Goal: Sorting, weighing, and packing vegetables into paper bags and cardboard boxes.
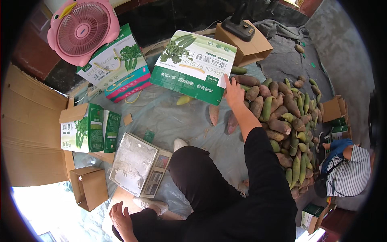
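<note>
My right hand reaches out to the near right corner of a white and green carton printed with leafy radishes. Its fingers are stretched and appear to touch the carton's edge, without gripping it. Beside and below that hand lies a large pile of green radishes and reddish-brown sweet-potato-like roots. My left hand hangs loosely by my bent knee at the lower left, its fingers apart and holding nothing. A scale with a dusty white platform stands in front of my feet.
A pink fan stands behind printed cartons at the far left. More cartons and a small open brown box flank the scale. At the back, a black device rests on a brown box. Another person crouches at right.
</note>
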`<action>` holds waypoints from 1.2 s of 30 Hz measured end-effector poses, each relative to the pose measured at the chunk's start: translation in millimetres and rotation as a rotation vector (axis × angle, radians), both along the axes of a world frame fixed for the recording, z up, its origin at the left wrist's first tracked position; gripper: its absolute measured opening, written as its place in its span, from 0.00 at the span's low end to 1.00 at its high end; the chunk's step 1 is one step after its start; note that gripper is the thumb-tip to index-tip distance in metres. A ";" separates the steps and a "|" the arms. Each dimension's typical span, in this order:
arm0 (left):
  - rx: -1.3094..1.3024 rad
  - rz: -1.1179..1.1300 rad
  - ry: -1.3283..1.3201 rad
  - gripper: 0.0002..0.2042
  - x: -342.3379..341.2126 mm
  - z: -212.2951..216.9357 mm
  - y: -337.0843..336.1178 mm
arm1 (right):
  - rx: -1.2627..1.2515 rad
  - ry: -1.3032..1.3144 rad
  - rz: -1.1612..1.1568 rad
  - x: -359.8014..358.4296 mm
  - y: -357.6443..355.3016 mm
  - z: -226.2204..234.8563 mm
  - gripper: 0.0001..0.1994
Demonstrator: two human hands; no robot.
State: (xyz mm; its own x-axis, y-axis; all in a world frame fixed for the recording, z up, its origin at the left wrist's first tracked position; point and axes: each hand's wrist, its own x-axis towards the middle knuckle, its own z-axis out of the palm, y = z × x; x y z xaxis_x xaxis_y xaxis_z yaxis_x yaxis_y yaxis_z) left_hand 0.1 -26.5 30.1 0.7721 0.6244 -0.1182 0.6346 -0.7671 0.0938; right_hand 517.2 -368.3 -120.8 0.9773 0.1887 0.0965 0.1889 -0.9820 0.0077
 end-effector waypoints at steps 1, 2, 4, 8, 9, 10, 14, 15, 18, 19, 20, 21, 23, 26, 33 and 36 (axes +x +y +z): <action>0.000 0.005 0.005 0.14 0.9 -0.9 0.7 | 0.000 0.002 0.002 4.5 1.9 -0.7 0.47; 0.001 0.007 0.006 0.14 1.9 -0.8 0.6 | -0.023 -0.016 0.021 8.9 4.3 -1.2 0.46; 0.013 -0.009 0.005 0.14 4.0 0.4 -0.3 | -0.047 -0.036 0.042 17.0 6.9 -3.7 0.45; 0.024 -0.025 -0.008 0.14 8.6 -0.5 -2.2 | -0.086 -0.060 -0.002 29.5 7.9 -10.4 0.39; 0.013 -0.032 -0.012 0.14 9.5 -1.2 -2.4 | -0.063 -0.029 -0.024 31.2 6.7 -10.4 0.36; 0.003 -0.034 -0.014 0.14 8.9 -0.9 -2.7 | -0.063 -0.030 -0.022 29.8 9.1 -6.2 0.36; 0.018 -0.034 -0.037 0.14 3.4 2.4 -4.9 | -0.029 -0.012 0.055 25.1 15.5 25.7 0.25; 0.015 -0.042 -0.044 0.13 2.7 2.7 -4.5 | -0.039 -0.009 0.049 24.2 17.2 38.3 0.24; 0.017 -0.037 -0.063 0.13 1.5 7.3 -6.8 | -0.023 -0.032 0.057 14.5 14.5 98.6 0.16; 0.021 -0.050 -0.078 0.13 3.0 9.0 -7.1 | 0.055 -0.067 0.056 16.9 7.8 109.1 0.14; 0.015 -0.048 -0.083 0.13 1.8 9.7 -5.9 | 0.182 -0.145 0.040 11.5 6.8 123.8 0.13; -0.003 -0.033 -0.091 0.13 1.5 12.4 -6.6 | 0.246 -0.110 -0.016 9.1 8.2 141.0 0.13; -0.005 -0.047 -0.117 0.13 -0.8 12.6 -5.9 | 0.240 -0.026 -0.033 10.8 -2.5 165.8 0.15; -0.014 -0.044 -0.146 0.13 -0.9 18.5 -7.8 | 0.439 0.112 0.032 25.0 -25.1 174.2 0.17; -0.035 -0.025 -0.226 0.14 -15.6 26.1 -9.6 | 0.955 0.366 0.394 -15.1 25.3 209.5 0.17; -0.003 -0.021 -0.282 0.13 -25.6 28.9 -11.8 | 0.904 0.622 0.355 -20.1 60.8 215.2 0.19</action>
